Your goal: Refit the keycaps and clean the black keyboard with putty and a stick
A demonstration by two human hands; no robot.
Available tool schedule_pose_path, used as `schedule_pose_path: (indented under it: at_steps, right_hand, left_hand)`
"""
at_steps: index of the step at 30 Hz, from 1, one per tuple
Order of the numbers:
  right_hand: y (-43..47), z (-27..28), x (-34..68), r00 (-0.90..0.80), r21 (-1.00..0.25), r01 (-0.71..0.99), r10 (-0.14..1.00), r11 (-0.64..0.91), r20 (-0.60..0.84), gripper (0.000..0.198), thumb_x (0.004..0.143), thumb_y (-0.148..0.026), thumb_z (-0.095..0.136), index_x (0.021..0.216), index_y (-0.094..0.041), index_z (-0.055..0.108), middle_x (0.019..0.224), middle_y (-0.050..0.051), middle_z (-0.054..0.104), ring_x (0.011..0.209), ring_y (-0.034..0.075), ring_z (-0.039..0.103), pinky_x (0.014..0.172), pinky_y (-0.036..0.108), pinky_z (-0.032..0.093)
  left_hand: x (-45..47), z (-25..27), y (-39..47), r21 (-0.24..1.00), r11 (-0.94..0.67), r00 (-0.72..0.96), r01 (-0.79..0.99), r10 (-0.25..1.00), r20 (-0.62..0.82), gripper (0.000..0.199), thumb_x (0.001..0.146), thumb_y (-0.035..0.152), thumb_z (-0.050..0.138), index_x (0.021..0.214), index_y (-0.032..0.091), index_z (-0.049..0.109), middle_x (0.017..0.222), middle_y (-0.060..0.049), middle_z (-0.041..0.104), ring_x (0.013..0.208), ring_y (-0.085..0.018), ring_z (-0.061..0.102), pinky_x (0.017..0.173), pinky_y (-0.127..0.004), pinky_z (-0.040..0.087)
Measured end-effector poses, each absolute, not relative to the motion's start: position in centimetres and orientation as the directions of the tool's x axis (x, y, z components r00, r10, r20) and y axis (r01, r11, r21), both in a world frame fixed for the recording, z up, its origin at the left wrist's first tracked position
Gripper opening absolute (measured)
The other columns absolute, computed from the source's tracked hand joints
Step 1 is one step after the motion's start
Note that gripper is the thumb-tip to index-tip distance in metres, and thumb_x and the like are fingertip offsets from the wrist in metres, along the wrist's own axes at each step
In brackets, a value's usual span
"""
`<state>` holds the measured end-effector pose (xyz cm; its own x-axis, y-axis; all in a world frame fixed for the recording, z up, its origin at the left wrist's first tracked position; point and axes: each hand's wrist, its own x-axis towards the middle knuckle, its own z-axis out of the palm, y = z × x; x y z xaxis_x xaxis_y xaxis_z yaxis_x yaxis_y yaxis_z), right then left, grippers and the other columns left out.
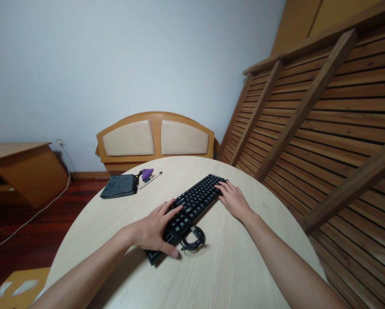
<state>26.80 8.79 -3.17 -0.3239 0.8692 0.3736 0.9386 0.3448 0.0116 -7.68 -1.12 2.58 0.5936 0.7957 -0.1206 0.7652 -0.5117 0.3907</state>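
A black keyboard [195, 199] lies slantwise on the round pale table [244, 262], its left end nearest me. My left hand [153, 229] spans that near end and grips it, with the thumb at the near edge and the fingers reaching over the top onto the keys. At the far right end, my right hand [234, 197] lies with its fingers stretched over the keys and its thumb by the near edge. A coiled black cable [194, 240] with a plug rests on the table against the keyboard's near side.
Toward the back left of the table sit a dark grey folded cloth or pouch [119, 186], a small purple item [147, 174] and a thin rod [151, 180]. Beyond stands a padded headboard [156, 137]. Wooden slats [308, 141] lean along the right; a desk [25, 171] stands left.
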Motion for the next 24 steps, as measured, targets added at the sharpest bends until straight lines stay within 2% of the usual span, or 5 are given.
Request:
schedule_pose_path:
  at_steps: [4,7,14,20,24]
  right_hand:
    - [9.0,-3.0,28.3,-0.298,0.010,0.947,0.870,0.320,0.392,0.045,0.094,-0.022,0.050,0.139,-0.025,0.052,0.152,0.008,0.049,0.145,0.035,0.035,0.110,0.062,0.038]
    - [9.0,-2.7,29.2,-0.302,0.013,0.946,0.862,0.325,0.408,0.043,0.094,-0.023,0.049,0.137,-0.025,0.053,0.152,0.008,0.049,0.145,0.034,0.035,0.112,0.061,0.036]
    - [8.7,-1.6,30.9,-0.322,-0.027,0.930,0.851,0.366,0.415,0.036,0.097,-0.025,0.043,0.131,-0.027,0.052,0.155,0.006,0.045,0.148,0.034,0.028,0.112,0.066,0.032]
    - [9.1,-1.5,33.2,-0.346,-0.106,0.895,0.824,0.433,0.448,0.034,0.097,-0.033,0.044,0.129,-0.026,0.053,0.143,0.010,0.055,0.139,0.033,0.042,0.108,0.062,0.038]
    - [9.2,-0.9,34.6,-0.383,-0.096,0.865,0.772,0.492,0.507,0.034,0.097,-0.036,0.046,0.128,-0.026,0.054,0.134,0.010,0.061,0.126,0.029,0.053,0.105,0.052,0.042]
  left_hand:
    - [-7.4,2.3,-1.4,0.355,-0.522,0.588,0.775,0.802,-0.105,0.119,0.063,0.056,0.082,0.160,0.025,0.021,0.167,-0.015,0.006,0.149,-0.046,0.013,0.118,-0.061,0.024]
    - [-7.0,2.9,-1.4,0.348,-0.562,0.615,0.751,0.786,-0.058,0.103,0.067,0.037,0.075,0.157,0.021,0.029,0.164,-0.015,0.024,0.148,-0.042,0.024,0.119,-0.058,0.027]
    - [-7.9,4.4,-0.7,0.354,-0.625,0.636,0.695,0.765,0.101,0.068,0.075,0.028,0.062,0.142,0.019,0.052,0.142,-0.012,0.058,0.125,-0.030,0.059,0.109,-0.044,0.046]
    - [-9.2,3.5,0.6,0.264,-0.698,0.668,0.666,0.715,0.204,0.056,0.085,0.027,0.056,0.140,0.021,0.053,0.143,-0.011,0.058,0.129,-0.027,0.057,0.110,-0.042,0.044]
    - [-10.6,2.9,1.6,0.294,-0.706,0.666,0.644,0.707,0.238,0.056,0.090,0.034,0.058,0.144,0.023,0.049,0.142,-0.010,0.059,0.127,-0.027,0.058,0.109,-0.042,0.045]
